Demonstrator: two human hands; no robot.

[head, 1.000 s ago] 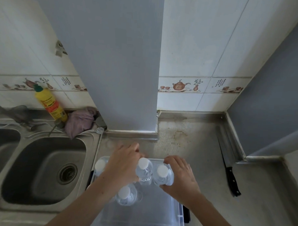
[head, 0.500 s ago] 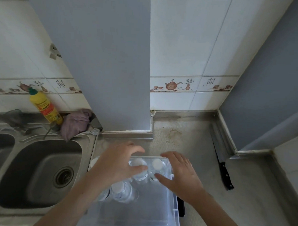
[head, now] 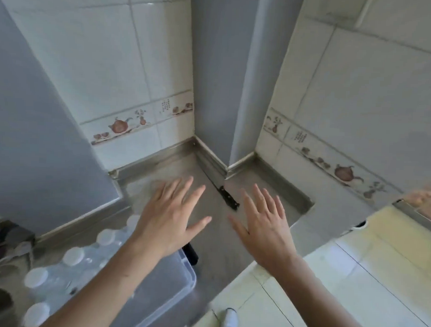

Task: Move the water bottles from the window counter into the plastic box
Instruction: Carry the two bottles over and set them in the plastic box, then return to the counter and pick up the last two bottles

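Several clear water bottles with white caps (head: pixel 73 256) stand upright in the clear plastic box (head: pixel 178 282) at the lower left of the head view. My left hand (head: pixel 170 215) hovers above the box's far right corner with fingers spread, holding nothing. My right hand (head: pixel 265 223) floats over the steel counter (head: pixel 214 236) to the right of the box, fingers also spread and empty. My left forearm hides part of the box and some bottles.
A black-handled knife (head: pixel 226 198) lies on the counter by the grey pillar, just beyond my hands. A black latch (head: pixel 191 253) sticks out from the box's right side. Tiled walls enclose the corner. Pale floor tiles and a white shoe (head: pixel 228 320) show at lower right.
Both hands let go of the bottles in the box and lifted away with fingers spread. The view swung to the right, so the sink and yellow bottle left the frame.
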